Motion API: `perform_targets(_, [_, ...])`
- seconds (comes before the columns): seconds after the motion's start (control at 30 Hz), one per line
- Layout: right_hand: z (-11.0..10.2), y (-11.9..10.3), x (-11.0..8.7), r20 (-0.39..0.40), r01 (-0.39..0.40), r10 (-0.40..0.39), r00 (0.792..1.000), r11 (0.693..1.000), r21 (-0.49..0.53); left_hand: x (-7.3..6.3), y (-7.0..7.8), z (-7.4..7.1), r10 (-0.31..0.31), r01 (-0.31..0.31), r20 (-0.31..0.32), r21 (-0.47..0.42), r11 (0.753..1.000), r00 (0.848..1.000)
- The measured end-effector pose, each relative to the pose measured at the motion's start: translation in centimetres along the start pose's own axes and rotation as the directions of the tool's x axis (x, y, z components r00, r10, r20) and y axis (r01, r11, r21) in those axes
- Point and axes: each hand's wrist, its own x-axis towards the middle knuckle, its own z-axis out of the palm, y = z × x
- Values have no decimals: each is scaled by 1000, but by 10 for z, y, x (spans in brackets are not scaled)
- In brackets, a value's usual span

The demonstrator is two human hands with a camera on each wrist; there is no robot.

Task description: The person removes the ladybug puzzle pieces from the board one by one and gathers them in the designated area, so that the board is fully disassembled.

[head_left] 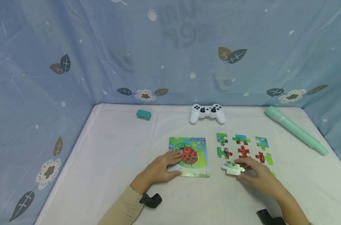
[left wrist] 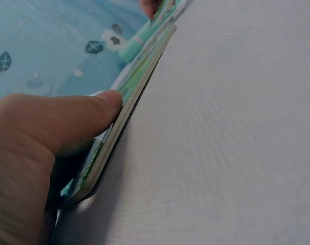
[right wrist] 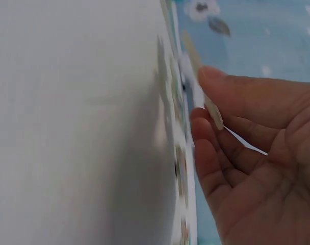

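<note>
My left hand [head_left: 165,165] rests on the left side of a square puzzle board [head_left: 200,171] with a red ladybug picture. The fingers lie over the picture, and in the left wrist view the thumb [left wrist: 101,109] presses near the board's edge. My right hand [head_left: 256,175] pinches a puzzle piece [head_left: 233,169] between thumb and fingers, above the table. The right wrist view shows this piece edge-on [right wrist: 212,109], held at the fingertips. Beyond that hand lie rows of loose pieces, among them a red piece [head_left: 243,151] and a green-and-blue piece [head_left: 262,142]. One green piece [head_left: 272,172] is partly hidden behind the right hand.
A white game controller [head_left: 207,113] lies at the back middle of the white table [head_left: 111,150]. To its left is a small teal block [head_left: 143,114]. A mint-green tube [head_left: 297,130] slants along the right side. Blue patterned cloth [head_left: 170,62] hangs behind.
</note>
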Motion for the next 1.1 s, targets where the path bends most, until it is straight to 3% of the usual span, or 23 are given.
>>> perform_targets(0.2, [-18,14,-15,20,-144,146,989,987,-70,0,1,-1,-12,12,-2,-4,1000,1000])
perform_targets(0.27, [-21,18,-17,20,-157,160,987,984,-82,0,0,-1,-13,13,-4,1,1000,1000])
perform_targets(0.5, [-22,26,-20,14,-88,90,996,993,-79,0,3,-2,-51,51,14,-28,998,999])
perform_targets(0.87, [-23,27,-21,18,-79,81,997,991,-111,0,1,-1,-55,55,19,-32,998,998])
perform_targets(1.1, [-22,25,-24,-26,-47,45,999,995,-91,1,2,-1,-55,55,17,-49,997,998])
